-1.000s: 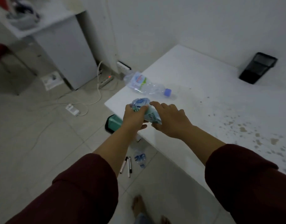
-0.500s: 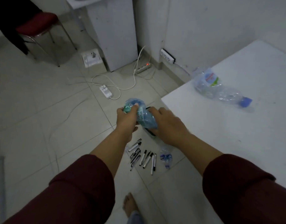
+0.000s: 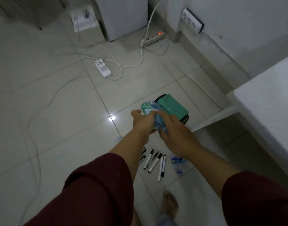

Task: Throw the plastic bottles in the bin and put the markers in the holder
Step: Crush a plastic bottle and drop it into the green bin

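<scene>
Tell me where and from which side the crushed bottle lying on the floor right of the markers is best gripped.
Probably from straight above, across its middle. The crushed bottle lies flat on the tile, so only its upper face is exposed. The markers lie just to its left, so fingers closing front to back would avoid them. Both hands are occupied: left hand and right hand hold another bottle.
</scene>
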